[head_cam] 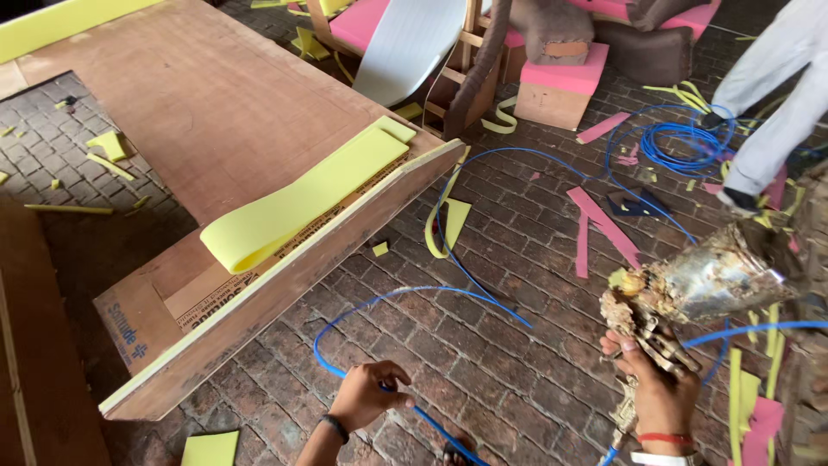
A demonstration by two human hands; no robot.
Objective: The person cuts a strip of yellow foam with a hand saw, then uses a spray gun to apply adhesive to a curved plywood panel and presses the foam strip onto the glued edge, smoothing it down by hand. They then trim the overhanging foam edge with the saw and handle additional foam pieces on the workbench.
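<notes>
Left hand (366,394) pinches blue hose (379,298) — right hand's (660,388) grip clasps glue-crusted spray gun (690,289).

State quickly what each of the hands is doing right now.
Left hand: closed, gripping the blue hose.
Right hand: closed, holding the glue-crusted spray gun.

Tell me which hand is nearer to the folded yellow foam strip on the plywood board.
Left. The left hand, gripping the blue hose, sits below the yellow foam strip; the right hand, holding the crusted spray gun, is far off to its right.
</notes>
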